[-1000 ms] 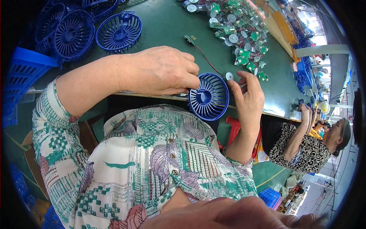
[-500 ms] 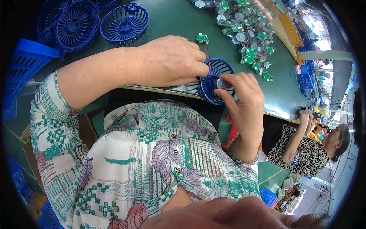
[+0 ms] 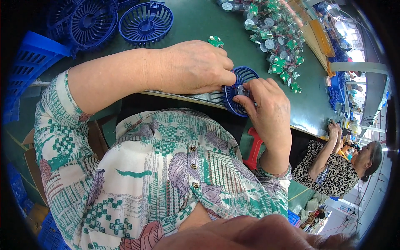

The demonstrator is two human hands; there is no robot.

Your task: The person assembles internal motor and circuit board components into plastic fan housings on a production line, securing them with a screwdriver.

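Observation:
My left hand (image 3: pixel 196 68) grips the left rim of a round blue slatted plastic grille (image 3: pixel 250 73), fingers closed and partly hidden behind the wrist and knuckles. The grille stands tilted at the table's near edge. Between thumb and fingers, my right hand (image 3: pixel 268 102) pinches a small silvery round motor (image 3: pixel 241 90) at the grille's middle hub. How deep the motor sits there I cannot tell. Just beyond my left knuckles lies a small green circuit board (image 3: pixel 216 41).
Far right on the green table (image 3: pixel 189 25) lies a heap of motors with green boards (image 3: pixel 277 64). More blue grilles (image 3: pixel 146 26) stand far left, beside a blue crate (image 3: pixel 39 62). A red stool (image 3: pixel 253 150) is below the table. A co-worker (image 3: pixel 333 171) works at right.
The whole view has shifted slightly, moving the table's things rightward in it. The loose green board is now nearer my left hand. Both hands keep their hold on the grille and motor.

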